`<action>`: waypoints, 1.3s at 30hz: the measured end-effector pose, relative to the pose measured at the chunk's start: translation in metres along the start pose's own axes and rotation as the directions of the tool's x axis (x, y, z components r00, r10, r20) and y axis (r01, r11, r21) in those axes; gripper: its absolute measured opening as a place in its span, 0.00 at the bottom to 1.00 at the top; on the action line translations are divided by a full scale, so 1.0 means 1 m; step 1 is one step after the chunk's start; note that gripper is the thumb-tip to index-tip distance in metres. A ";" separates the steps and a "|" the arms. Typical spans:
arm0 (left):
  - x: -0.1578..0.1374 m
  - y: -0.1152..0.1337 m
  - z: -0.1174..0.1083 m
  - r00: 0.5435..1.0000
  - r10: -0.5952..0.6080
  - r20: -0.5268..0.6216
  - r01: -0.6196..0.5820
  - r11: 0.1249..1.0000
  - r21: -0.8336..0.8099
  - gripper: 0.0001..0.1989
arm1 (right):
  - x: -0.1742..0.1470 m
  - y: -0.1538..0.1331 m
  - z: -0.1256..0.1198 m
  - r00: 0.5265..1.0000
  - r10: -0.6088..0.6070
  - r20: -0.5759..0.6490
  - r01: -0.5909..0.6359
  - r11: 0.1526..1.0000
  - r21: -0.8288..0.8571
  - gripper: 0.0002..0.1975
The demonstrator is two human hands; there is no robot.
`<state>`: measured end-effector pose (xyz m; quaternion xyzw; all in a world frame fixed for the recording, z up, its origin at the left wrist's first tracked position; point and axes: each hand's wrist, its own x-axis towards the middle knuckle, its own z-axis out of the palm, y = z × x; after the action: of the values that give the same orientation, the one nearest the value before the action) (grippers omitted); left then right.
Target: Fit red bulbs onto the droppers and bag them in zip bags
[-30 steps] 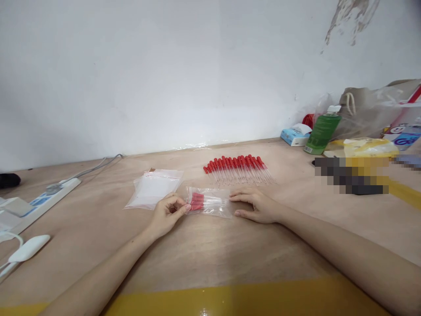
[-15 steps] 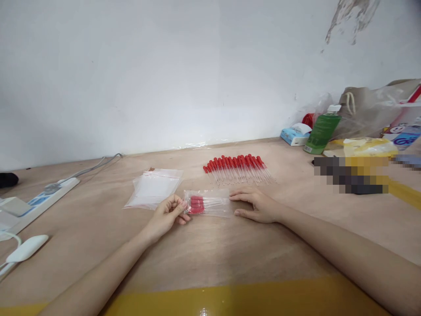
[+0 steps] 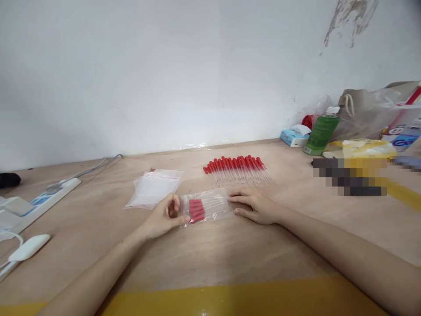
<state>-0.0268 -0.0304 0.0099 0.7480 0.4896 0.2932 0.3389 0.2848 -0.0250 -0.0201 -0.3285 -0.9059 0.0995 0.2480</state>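
Note:
A clear zip bag [image 3: 215,215] lies flat on the table between my hands, with several red-bulbed glass droppers [image 3: 196,210] inside, bulbs toward the left. My left hand [image 3: 167,215] is at the bag's zip end; its thumb rests on the near corner, while the bent fingers stand apart from the thumb. At the other end, my right hand [image 3: 256,206] lies with fingers stretched out, their tips touching the bag's edge. Beyond the bag, a row of loose red-bulbed droppers [image 3: 235,164] is laid side by side. A stack of flat clear bags [image 3: 154,186] sits behind my left hand.
On the left is a white power strip [image 3: 49,195] with a grey cable. A blue tissue pack [image 3: 292,137], a green bottle [image 3: 322,131] and plastic bags [image 3: 365,114] stand at the back right. Yellow tape [image 3: 210,300] crosses the front of the table [image 3: 194,259].
My left thumb and fingers have parted, letting go of the pinched zip end. The bag now lies flatter and wider, with its droppers spread out more. My right hand has barely moved.

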 end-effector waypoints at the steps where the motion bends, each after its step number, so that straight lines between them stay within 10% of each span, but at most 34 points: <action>1: 0.003 0.001 -0.003 0.996 0.047 -0.073 -0.041 0.996 0.085 0.15 | 0.000 0.000 0.000 1.000 -0.001 0.007 0.001 1.000 -0.006 0.20; 4: 0.020 0.001 -0.010 0.986 0.098 -0.135 -0.071 0.979 0.191 0.15 | 0.000 -0.001 -0.001 1.000 -0.004 0.017 0.005 1.000 -0.016 0.20; 16: 0.020 0.017 -0.032 0.874 -0.234 0.426 0.337 0.923 -0.185 0.14 | -0.001 -0.003 -0.002 0.999 0.036 0.005 -0.036 0.999 -0.001 0.21; 22: 0.007 0.000 -0.055 0.970 -0.237 0.057 0.230 0.816 -0.530 0.14 | -0.001 -0.002 -0.001 0.999 0.033 0.003 -0.033 0.999 0.008 0.20; 30: 0.087 -0.014 -0.025 0.887 -0.337 -0.316 0.175 0.878 -0.445 0.13 | -0.001 -0.001 -0.001 0.999 0.036 -0.003 -0.036 0.999 0.022 0.20; 35: 0.088 -0.019 -0.026 0.832 -0.285 -0.476 0.227 0.958 -0.177 0.13 | -0.001 -0.001 -0.001 1.000 0.030 -0.008 -0.030 0.999 0.024 0.20; 39: 0.063 -0.031 -0.044 0.866 0.090 -0.492 0.226 0.807 0.545 0.22 | -0.001 -0.002 -0.002 0.999 0.035 0.004 -0.035 0.999 0.015 0.20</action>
<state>-0.0557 0.0466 0.0187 0.6960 0.6530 0.2966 -0.0347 0.2854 -0.0270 -0.0187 -0.3424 -0.8997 0.1113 0.2468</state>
